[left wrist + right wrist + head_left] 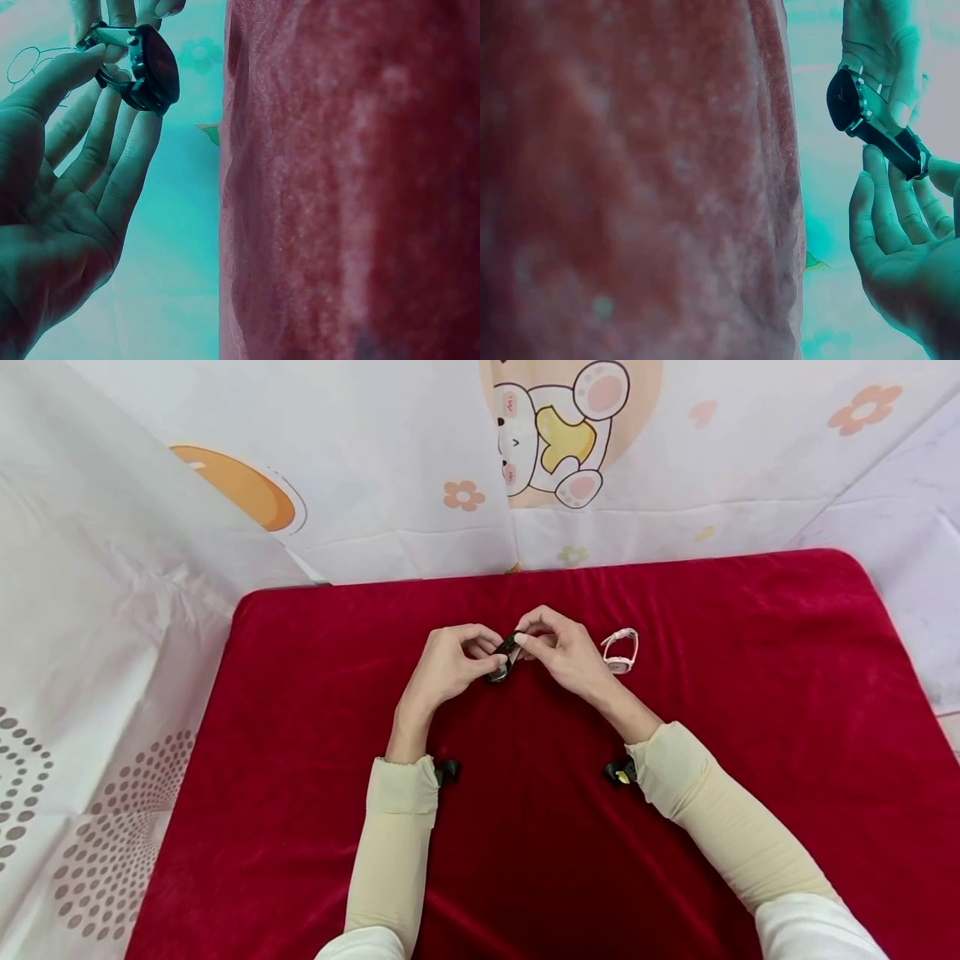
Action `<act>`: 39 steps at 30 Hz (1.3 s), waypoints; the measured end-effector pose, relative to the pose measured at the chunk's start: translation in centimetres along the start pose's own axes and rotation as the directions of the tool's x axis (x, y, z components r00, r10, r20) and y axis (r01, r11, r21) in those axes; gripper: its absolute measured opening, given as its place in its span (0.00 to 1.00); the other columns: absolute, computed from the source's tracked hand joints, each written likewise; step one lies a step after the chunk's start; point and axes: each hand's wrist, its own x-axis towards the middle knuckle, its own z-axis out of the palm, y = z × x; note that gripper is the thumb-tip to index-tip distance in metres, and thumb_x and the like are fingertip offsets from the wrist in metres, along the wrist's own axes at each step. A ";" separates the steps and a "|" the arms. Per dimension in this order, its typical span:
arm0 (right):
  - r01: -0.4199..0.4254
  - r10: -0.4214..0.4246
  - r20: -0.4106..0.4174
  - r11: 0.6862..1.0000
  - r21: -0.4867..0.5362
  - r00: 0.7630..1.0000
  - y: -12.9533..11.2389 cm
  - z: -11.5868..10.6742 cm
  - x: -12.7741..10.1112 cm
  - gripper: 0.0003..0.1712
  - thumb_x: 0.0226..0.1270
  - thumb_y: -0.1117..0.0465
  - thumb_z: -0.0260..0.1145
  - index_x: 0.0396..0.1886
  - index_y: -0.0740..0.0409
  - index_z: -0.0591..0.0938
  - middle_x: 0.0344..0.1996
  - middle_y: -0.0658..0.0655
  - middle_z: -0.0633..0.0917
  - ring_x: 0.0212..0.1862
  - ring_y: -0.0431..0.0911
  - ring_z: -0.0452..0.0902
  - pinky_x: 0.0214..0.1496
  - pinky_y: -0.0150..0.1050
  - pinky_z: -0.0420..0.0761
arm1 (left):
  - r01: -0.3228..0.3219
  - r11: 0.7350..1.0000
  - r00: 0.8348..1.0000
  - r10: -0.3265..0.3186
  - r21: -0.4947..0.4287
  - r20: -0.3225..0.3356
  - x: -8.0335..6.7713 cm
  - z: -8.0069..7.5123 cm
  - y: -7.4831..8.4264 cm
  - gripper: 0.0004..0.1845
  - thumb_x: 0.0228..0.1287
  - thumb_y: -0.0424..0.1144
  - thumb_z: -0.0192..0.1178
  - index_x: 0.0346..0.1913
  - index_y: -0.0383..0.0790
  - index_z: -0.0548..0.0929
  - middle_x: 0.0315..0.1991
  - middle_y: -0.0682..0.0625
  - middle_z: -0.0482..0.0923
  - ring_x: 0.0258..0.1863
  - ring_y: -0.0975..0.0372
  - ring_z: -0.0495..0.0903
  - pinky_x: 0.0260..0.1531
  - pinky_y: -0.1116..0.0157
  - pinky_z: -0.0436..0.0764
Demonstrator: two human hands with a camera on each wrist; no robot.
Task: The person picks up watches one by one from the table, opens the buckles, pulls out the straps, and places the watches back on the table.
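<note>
Left hand [447,664] and right hand [564,652] both pinch the black watch [499,672] — grips nearly closed. Likely light, strap [891,149] pliable, glass [843,100] scratch-prone — hold by the strap.

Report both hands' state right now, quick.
Left hand: closed, holding the black-strapped wristwatch.
Right hand: closed, pinching the same watch's strap.
</note>
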 end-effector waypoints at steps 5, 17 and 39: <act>-0.017 0.017 0.009 0.999 -0.033 1.000 -0.2 -0.3 -0.1 0.14 0.67 0.62 0.70 0.51 0.61 0.83 0.41 0.59 0.86 0.36 0.61 0.85 0.39 0.35 0.81 | -0.012 1.000 1.000 0.012 -0.021 -0.002 0.1 0.1 -0.1 0.08 0.58 0.34 0.73 0.41 0.40 0.89 0.34 0.51 0.86 0.31 0.63 0.84 0.34 0.66 0.84; 0.056 -0.059 -0.017 0.992 -0.109 0.998 -3.1 -0.2 -0.7 0.10 0.63 0.71 0.71 0.44 0.69 0.86 0.39 0.64 0.85 0.35 0.64 0.84 0.36 0.30 0.80 | -0.014 0.999 1.000 0.014 -0.037 -0.017 0.2 0.4 -0.2 0.09 0.57 0.34 0.73 0.41 0.40 0.88 0.36 0.50 0.85 0.33 0.63 0.84 0.38 0.67 0.84; 0.047 -0.047 0.002 0.993 -0.105 0.999 -3.4 0.0 -0.8 0.09 0.66 0.73 0.67 0.45 0.71 0.83 0.37 0.67 0.85 0.36 0.64 0.84 0.36 0.28 0.80 | -0.002 1.000 1.000 0.001 -0.017 -0.010 0.2 0.3 -0.5 0.09 0.57 0.33 0.74 0.41 0.41 0.89 0.36 0.52 0.85 0.34 0.64 0.83 0.36 0.67 0.83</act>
